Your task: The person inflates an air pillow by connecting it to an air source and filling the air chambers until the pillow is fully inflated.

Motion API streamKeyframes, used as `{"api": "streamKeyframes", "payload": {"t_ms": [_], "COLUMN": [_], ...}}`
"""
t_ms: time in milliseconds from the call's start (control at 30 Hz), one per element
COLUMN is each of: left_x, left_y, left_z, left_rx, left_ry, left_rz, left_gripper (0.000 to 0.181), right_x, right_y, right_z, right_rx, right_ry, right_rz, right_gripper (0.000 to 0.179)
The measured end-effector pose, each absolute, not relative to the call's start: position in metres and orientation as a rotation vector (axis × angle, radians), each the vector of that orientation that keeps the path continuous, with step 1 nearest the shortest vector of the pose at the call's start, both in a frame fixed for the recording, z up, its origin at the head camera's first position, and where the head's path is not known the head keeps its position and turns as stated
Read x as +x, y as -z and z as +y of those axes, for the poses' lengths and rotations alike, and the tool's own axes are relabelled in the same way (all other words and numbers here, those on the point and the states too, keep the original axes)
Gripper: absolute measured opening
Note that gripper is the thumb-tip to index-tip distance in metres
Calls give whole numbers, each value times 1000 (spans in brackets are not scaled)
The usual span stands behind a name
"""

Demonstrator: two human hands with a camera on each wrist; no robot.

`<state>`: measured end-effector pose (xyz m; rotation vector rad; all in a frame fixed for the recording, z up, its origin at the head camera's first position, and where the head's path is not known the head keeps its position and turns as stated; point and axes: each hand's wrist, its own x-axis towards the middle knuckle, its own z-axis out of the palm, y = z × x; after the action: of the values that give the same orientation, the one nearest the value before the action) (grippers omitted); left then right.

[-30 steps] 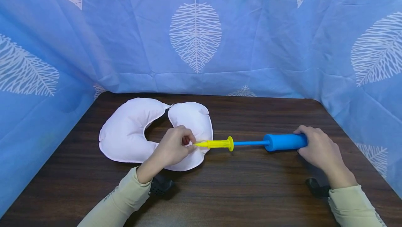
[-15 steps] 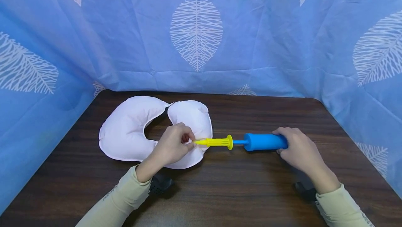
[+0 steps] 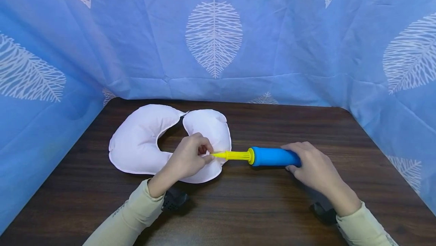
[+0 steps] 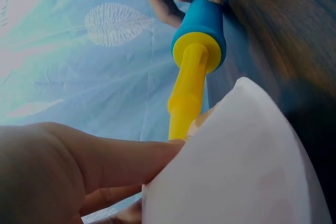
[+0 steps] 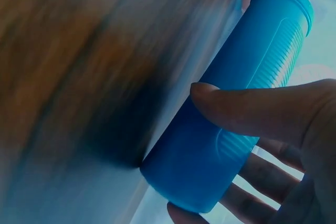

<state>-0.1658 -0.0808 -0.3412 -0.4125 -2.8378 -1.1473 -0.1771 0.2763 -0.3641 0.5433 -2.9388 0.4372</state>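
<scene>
A white inflatable neck pillow [image 3: 134, 144] lies on the table, plump, its two ends meeting at the back. My left hand [image 3: 189, 157] rests over its right half and pinches the tip of a hand pump's yellow nozzle [image 3: 235, 156] against the pillow. Those fingertips hide where the tip meets the pillow; the left wrist view shows my thumb at the nozzle's base. The pump's blue barrel [image 3: 272, 156] is pushed up against the yellow flange, with no rod showing. Round the barrel's far end my right hand [image 3: 313, 166] curls, thumb along its side [image 5: 226, 106].
The dark wooden table [image 3: 259, 208] has a blue curtain [image 3: 289, 41] with white leaf prints behind it and along both sides. Black wrist cameras [image 3: 175, 199] sit under both of the person's wrists.
My right hand has moved left with the blue barrel, sliding it along the rod until it meets the yellow flange. The left hand and the pillow have stayed in place.
</scene>
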Motion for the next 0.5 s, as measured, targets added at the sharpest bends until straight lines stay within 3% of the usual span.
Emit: {"api": "streamKeyframes", "payload": {"t_ms": [500], "left_x": [-167], "left_y": [341], "left_z": [-81], "left_rx": [-405], "left_ry": [1150], "left_rz": [-2848], "left_gripper": [10], "right_x": [-196], "right_y": [369], "right_z": [338], "right_rx": [317], "right_ry": [-454], "right_rz": [-2980], "right_gripper": [53]}}
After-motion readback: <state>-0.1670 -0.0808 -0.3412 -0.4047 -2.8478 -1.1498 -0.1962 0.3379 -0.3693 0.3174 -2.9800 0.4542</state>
